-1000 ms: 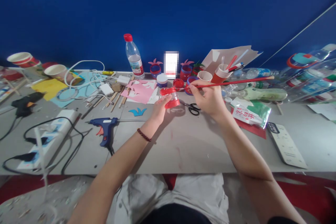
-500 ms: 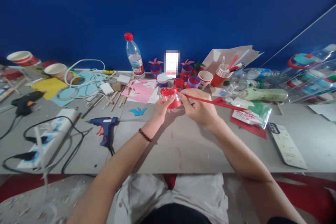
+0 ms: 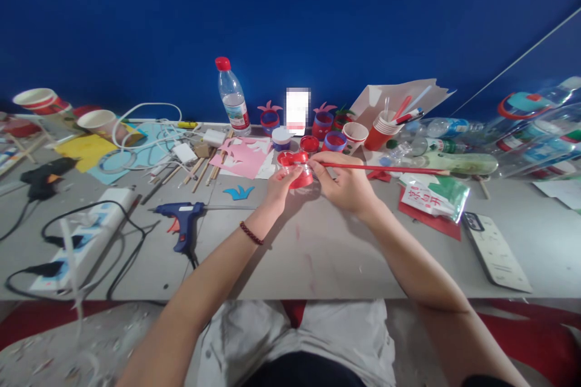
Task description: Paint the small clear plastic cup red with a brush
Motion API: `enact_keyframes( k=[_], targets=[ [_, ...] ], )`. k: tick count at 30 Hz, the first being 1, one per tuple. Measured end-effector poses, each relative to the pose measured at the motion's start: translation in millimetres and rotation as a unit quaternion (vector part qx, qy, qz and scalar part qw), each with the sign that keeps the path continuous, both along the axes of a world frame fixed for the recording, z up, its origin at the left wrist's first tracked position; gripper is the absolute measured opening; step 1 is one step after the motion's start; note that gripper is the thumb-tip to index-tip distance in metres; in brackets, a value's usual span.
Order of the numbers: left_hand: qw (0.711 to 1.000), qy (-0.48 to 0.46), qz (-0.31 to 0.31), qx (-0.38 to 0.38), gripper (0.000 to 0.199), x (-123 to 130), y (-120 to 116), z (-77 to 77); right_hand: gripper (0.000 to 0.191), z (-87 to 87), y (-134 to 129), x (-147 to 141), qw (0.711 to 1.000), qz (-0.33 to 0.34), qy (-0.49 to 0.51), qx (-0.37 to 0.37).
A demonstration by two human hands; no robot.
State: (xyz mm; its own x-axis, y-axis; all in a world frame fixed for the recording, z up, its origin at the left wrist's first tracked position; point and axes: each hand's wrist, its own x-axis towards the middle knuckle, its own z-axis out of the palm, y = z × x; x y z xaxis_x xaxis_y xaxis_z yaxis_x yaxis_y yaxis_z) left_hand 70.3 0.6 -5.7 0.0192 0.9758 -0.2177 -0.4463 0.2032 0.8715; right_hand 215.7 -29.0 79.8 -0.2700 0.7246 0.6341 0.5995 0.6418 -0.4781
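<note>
My left hand (image 3: 276, 192) is closed on a small clear plastic bottle piece (image 3: 302, 181), partly coated in red paint. A long red paintbrush (image 3: 390, 168) is pinched in my right hand (image 3: 345, 186), its handle reaching out to the right. The brush's tip is at the plastic piece, but the contact is too small to make out. Just behind sits an open jar of red paint (image 3: 310, 143). Beside it stand a white-lidded jar (image 3: 282, 138) and a red cup with a purple-blue rim (image 3: 334, 141).
To the left lie a blue glue gun (image 3: 181, 217), a power strip (image 3: 86, 242), a blue paper leaf shape (image 3: 238, 192) and pink paper (image 3: 242, 157). A water bottle (image 3: 233, 103) stands behind. Rightward are stacked paper cups (image 3: 382, 133), plastic bottles (image 3: 454, 160) and a phone (image 3: 497, 254).
The paintbrush handle has swung upward and away at its far right end, now lying nearly level. My right hand has shifted slightly; my left hand keeps its hold on the plastic piece.
</note>
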Motion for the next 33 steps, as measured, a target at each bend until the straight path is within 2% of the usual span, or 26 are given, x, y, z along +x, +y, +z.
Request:
enact_keyframes(
  k=[5, 11, 20, 26, 29, 33],
  targets=[
    [0.999, -0.021, -0.024, 0.034, 0.041, -1, 3, -6.6, 0.020, 2.9, 3, 4, 1.000, 0.006, 0.002, 0.006],
    [0.999, -0.029, -0.008, 0.039, 0.036, -2, 4, -7.5, 0.022, 11.4, 5, 10, 1.000, 0.004, 0.002, 0.002],
    [0.995, -0.077, -0.030, 0.051, 0.039, -6, 8, -7.1, 0.017, 12.8, 14, 26, 0.999, -0.041, -0.009, 0.024],
    [0.988, -0.093, -0.075, 0.100, 0.043, -9, 6, 3.8, 0.017, 12.9, 15, 27, 0.998, -0.046, 0.015, 0.037],
    [0.986, -0.107, -0.083, 0.093, 0.045, -10, 4, 9.9, 0.020, 10.4, 17, 26, 0.998, -0.041, 0.041, 0.014],
    [0.981, -0.131, -0.106, 0.100, 0.045, -12, 4, 8.4, 0.020, 3.6, 19, 23, 0.997, -0.017, 0.069, -0.034]
  ],
)
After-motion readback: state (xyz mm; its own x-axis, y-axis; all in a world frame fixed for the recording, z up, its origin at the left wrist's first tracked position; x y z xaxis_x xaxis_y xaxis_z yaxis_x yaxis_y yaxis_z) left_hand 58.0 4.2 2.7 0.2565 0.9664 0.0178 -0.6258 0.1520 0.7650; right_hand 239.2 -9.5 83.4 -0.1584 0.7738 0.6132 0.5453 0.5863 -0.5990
